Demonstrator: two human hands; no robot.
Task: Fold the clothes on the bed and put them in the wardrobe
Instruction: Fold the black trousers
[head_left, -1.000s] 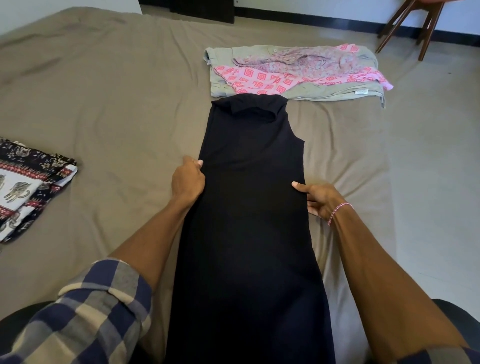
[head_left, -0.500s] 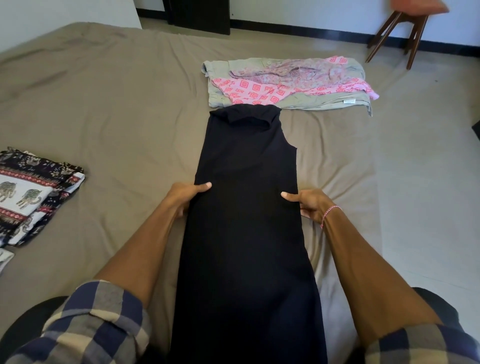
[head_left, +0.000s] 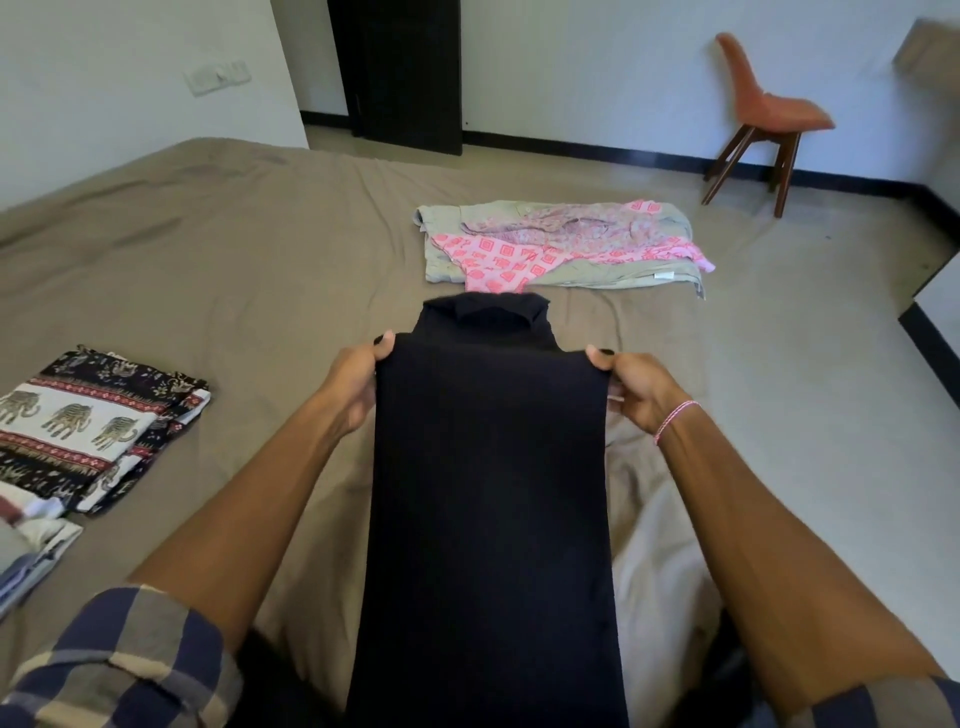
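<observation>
Closest to me, I am seeing the long black sleeveless dress (head_left: 488, 493) running up between my rolled plaid sleeves (head_left: 119, 660). It is a matte, fine-ribbed knit that is hanging soft and heavy in a narrow strip. My left hand (head_left: 353, 384) is pinching its left edge and my right hand (head_left: 636, 387), with a thin pink bracelet (head_left: 675, 421) at the wrist, is pinching the right edge. The fingers (head_left: 387, 351) of both are curling round the cloth with thumbs on top, lifting a crease across the body while the high rolled collar is lying on the bed (head_left: 234, 249) beyond. I am judging this as mid-fold: lengthwise narrowing done, crosswise folding just starting. Out to the left, an elephant-print cotton piece (head_left: 88, 431) is sitting folded into a flat rectangle, with other folded pieces (head_left: 31, 545) nearer the frame edge, so part of the job is looking finished. Farther on, a loose heap of pink-patterned and sage-green garments (head_left: 561, 244) is lying crumpled on the smooth taupe sheet, not yet folded. Beyond the bed, an orange moulded chair (head_left: 763, 114) on wooden legs is standing on the pale floor by the wall. No wardrobe is showing plainly, so all the putting away is remaining.
</observation>
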